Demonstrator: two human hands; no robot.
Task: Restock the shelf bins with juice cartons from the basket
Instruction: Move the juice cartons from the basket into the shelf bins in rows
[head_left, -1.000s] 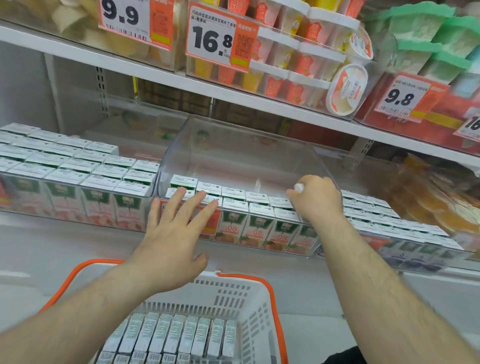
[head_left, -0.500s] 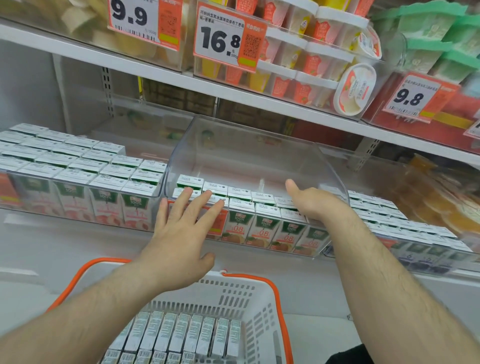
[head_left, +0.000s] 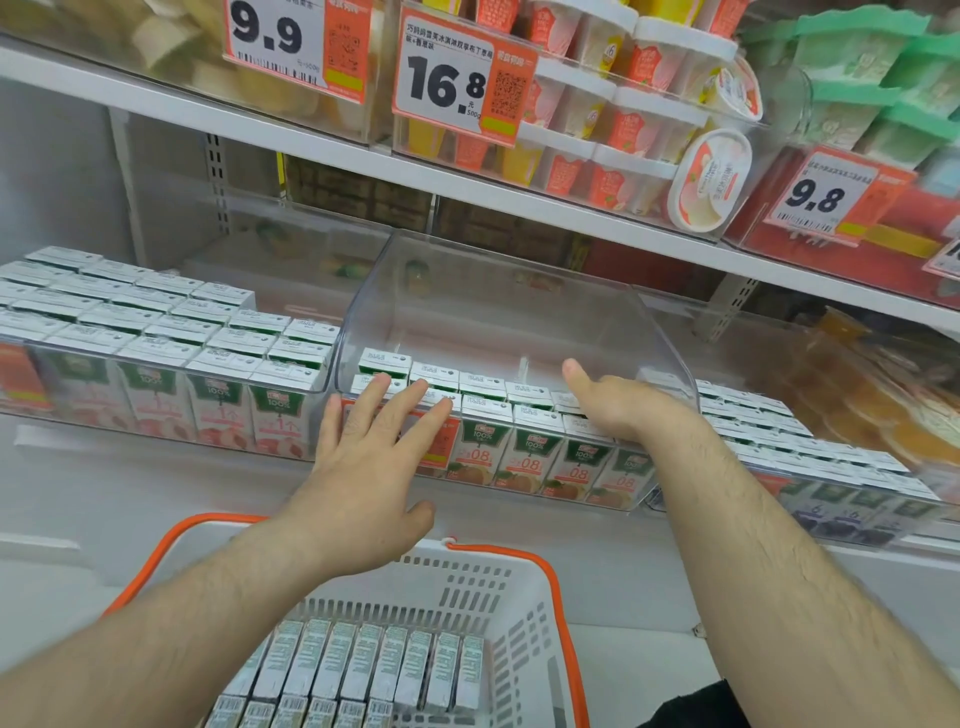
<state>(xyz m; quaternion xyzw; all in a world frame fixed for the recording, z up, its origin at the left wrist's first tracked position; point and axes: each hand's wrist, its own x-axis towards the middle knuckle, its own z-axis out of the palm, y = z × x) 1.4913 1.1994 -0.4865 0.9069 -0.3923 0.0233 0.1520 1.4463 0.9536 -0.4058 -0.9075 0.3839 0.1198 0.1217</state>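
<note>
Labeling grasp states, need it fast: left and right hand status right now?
Left hand: open, straight fingers on the middle bin's cartons, holding nothing.
Right hand: inside that bin, fingers hidden; cannot tell.

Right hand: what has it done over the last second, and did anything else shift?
The right hand was curled over the back cartons in the middle bin with something small and white at its fingertips; now it lies lower on the cartons, thumb out, nothing visible in its grip. The left hand stayed spread at the bin's front. The basket is unchanged.
</note>
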